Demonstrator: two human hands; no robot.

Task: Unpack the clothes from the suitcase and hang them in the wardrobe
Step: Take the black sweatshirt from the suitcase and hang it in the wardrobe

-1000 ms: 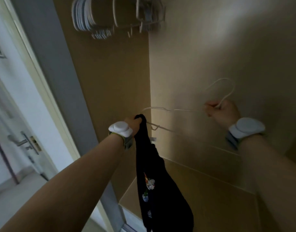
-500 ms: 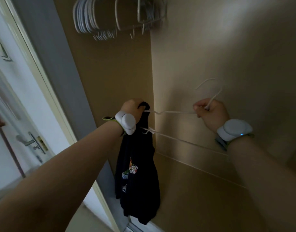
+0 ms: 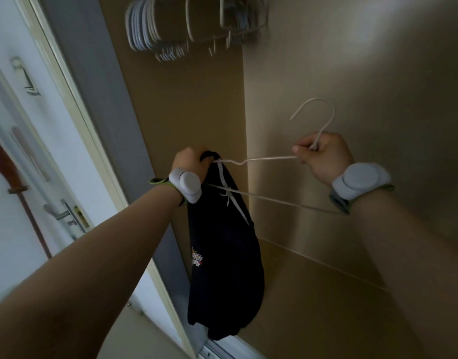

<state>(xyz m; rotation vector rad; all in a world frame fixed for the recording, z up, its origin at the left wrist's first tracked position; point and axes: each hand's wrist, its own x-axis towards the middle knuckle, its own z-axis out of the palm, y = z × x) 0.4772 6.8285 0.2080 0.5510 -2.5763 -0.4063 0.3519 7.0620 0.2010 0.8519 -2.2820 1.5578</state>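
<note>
Wardrobe panels [image 3: 352,73] in tan laminate fill the view, with a row of empty white hangers [image 3: 155,29] on the rail at the top and a room door [image 3: 67,211] to the left.

1. Left hand [image 3: 190,163]: its fingers [image 3: 199,154] are curled round the top edge of the dark garment [image 3: 222,268], which hangs straight down inside the wardrobe opening, its white drawstring [image 3: 231,200] loose.
2. Right hand [image 3: 323,156]: its fingers [image 3: 301,151] are clamped on the neck of the white wire hanger [image 3: 269,158], just below the hook [image 3: 326,110], which points up.

Change over the last second: both hands have risen. The hanger's left arm, then bare beside the garment, now ends at the gathered cloth in the left hand, and the lower bar crosses the drawstring.

Judgement: threading of the garment onto the hanger has begun but is not complete. The hook is not yet on the rail. The suitcase is out of view.
</note>
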